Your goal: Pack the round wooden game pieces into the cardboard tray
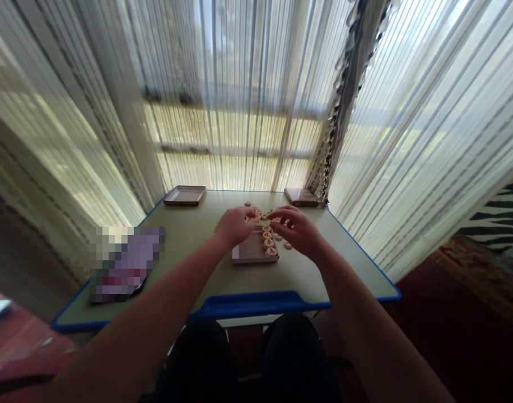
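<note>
At the middle of the green worktop [189, 235] lay a shallow brown tray [250, 252], and everything else sat around it. Round wooden game pieces [269, 244] formed a column along the tray's right side, and more of them were scattered just beyond its far edge and off its right corner. The left hand [234, 225] hovered over the tray's far left corner with its fingers curled down toward the loose pieces. Whether it pinched one could not be told, since the knuckles hid the fingertips. The right hand [296, 229] hung over the tray's far right corner, fingers bent and loosely spread above the scattered pieces, and its grip was equally unclear. The two hands' fingertips nearly met beyond the tray.

Well beyond the tray to the left, at the worktop's far edge, rested a second empty tray [184, 195]. A flat brown box [301, 196] sat at the same edge to the right. Sheer striped curtains [239, 95] hung behind both. Near left of the tray lay a blurred-out object [122, 263].
</note>
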`<state>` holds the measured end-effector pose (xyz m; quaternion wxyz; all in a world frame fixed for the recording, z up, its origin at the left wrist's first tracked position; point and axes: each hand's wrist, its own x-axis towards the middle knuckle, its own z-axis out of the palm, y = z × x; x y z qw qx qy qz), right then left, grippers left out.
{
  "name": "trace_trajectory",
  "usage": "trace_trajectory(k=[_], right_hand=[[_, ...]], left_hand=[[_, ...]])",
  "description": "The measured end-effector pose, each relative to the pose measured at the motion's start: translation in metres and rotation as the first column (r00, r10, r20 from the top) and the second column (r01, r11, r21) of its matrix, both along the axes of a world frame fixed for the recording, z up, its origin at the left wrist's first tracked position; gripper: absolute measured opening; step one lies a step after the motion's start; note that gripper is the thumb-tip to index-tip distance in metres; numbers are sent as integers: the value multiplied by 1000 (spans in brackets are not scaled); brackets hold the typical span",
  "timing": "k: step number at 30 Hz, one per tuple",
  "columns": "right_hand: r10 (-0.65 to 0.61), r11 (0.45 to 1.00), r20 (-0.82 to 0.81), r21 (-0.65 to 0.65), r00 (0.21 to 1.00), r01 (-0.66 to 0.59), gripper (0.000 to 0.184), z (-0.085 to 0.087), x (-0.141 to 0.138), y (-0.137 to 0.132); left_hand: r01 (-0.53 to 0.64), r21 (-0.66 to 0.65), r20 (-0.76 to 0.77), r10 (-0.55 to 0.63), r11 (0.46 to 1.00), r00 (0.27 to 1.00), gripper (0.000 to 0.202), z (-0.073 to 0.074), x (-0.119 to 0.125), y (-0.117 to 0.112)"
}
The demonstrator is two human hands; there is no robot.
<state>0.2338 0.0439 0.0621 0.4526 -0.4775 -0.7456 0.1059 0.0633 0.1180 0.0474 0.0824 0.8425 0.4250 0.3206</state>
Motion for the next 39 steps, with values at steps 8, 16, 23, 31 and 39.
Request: trace_trajectory(k=[8,16,23,31,39], right_hand=[[-143,989,235,11,961,144,17,-31,25,89],[-186,979,418,6,889,202,21,-58,37,106],[-153,979,544,-29,825,201,20,-41,32,90],[-108,965,670,-106,734,239,24,-33,29,80],[-59,965,762,-123,645,233,28,-27,30,75]], left_hand=[[-8,-76,141,18,997,990,26,-22,15,78],[170,-385,491,45,907,870,22,-34,18,91],[269,-419,572,23,867,820,17,-35,18,87],[168,-359,470,22,918,882,21,-37,12,84],[72,-320,405,67,945,912,24,-34,10,77]])
